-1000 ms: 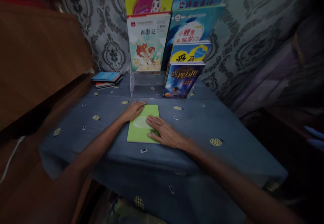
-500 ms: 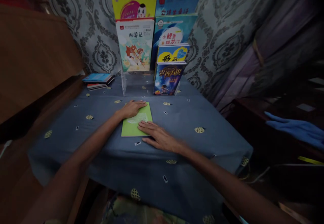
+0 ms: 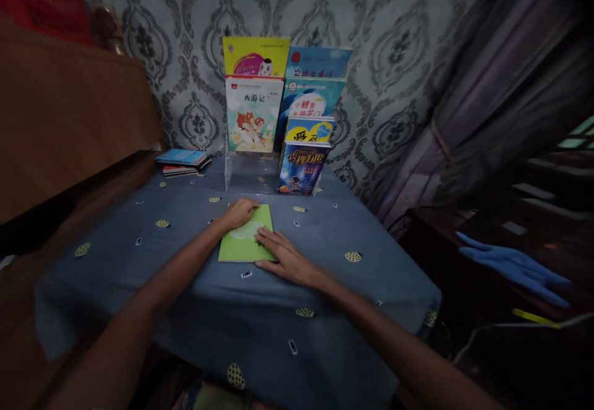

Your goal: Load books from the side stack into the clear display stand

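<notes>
A thin green book (image 3: 243,243) lies flat on the blue patterned tablecloth (image 3: 139,268). My left hand (image 3: 240,212) rests on the book's top left corner, fingers stretched out over the cover. My right hand (image 3: 284,257) lies flat on the book's lower right corner, fingers spread and pointing left. Both palms press down on the cover; neither hand grips it.
A clear tiered stand (image 3: 245,172) at the table's back holds several upright picture books (image 3: 254,113). A small stack of books (image 3: 182,161) lies at the back left. A brown wooden board (image 3: 69,113) stands to the left, a curtain (image 3: 487,101) and a blue glove (image 3: 510,266) to the right.
The view has pulled back and tilted up, so the table looks smaller. My right hand has slid a little toward the book's lower right corner. The book stays flat.
</notes>
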The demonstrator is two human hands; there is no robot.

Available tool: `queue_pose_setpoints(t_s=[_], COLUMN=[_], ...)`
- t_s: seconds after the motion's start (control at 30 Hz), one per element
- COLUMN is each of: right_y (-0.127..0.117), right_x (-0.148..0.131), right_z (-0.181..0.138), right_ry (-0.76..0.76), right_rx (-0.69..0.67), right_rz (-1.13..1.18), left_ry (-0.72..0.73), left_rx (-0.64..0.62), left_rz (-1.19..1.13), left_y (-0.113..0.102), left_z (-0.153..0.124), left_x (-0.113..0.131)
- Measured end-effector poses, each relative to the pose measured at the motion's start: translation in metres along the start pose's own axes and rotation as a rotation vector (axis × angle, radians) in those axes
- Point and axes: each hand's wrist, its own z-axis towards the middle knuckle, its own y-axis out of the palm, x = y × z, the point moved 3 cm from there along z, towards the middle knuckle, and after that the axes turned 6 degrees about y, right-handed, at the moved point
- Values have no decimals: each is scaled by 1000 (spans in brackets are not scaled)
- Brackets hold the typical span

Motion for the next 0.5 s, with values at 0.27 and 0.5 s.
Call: queue_pose_setpoints(t_s=[0.27, 0.5], right_y=[-6, -9], right_x=[-17, -32], right_z=[6, 9], right_ry=[-149, -325], right_rx=[20, -26], right_rz=[-333, -658], left_ry=[-7, 37], left_rx=[74, 87], left_rz=[-64, -234], left_y=[-3, -8], left_z=[-7, -9], left_x=[-11, -18])
